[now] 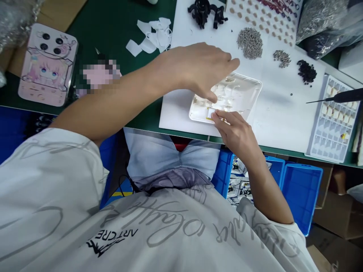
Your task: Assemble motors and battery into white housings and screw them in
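Note:
A white plastic housing point(252, 92) with moulded ribs inside lies on the white sheet, its hollow side up. Over its upper left part reaches my left hand point(202, 68), fingers stretched and thumb apart, with nothing visible in it. My right hand point(235, 130) is at the housing's near edge. Thumb and finger pinch a small flat white battery point(210, 113) with yellow edges, inside the housing's near left corner. Thin wires seem to run under my right fingers. My left hand hides part of the housing's far left side.
Piles of small screws point(250, 43) and black parts point(306, 71) lie to the right. Beyond them are a compartment tray point(330, 128) and a screwdriver point(344, 96). White strips point(149, 36), black pieces point(201, 13) and a pink decorated case point(48, 66) surround the area. Blue bins point(302, 192) stand below.

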Motion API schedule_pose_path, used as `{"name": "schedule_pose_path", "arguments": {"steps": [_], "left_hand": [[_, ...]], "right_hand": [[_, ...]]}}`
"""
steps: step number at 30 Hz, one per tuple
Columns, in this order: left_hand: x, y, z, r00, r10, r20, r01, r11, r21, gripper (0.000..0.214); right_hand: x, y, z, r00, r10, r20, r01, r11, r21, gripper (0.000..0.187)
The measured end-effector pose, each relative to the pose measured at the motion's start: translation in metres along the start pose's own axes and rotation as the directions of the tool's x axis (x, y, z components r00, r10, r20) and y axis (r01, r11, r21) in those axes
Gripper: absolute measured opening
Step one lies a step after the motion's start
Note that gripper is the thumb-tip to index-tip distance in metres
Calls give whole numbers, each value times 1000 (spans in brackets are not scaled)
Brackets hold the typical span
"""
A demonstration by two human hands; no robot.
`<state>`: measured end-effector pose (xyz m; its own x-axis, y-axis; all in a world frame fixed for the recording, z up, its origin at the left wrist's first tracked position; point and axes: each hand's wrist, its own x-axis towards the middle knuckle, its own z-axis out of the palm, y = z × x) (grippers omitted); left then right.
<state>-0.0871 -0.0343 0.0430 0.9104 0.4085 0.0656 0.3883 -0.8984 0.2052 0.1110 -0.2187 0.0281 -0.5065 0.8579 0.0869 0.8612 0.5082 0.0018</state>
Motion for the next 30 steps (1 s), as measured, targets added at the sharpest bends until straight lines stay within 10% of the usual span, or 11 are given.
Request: {"name": "schedule_pose_path", "arguments": {"steps": [6,30], "left_hand": [[21,28,-17,964,-138,226,105,983,154,122],[5,33,-22,982,6,191,-65,951,304,66]], "right_hand": [[1,0,-1,1000,-13,0,13,1000,2,41],[-9,-12,-4,996,37,-79,-30,996,83,62]]}}
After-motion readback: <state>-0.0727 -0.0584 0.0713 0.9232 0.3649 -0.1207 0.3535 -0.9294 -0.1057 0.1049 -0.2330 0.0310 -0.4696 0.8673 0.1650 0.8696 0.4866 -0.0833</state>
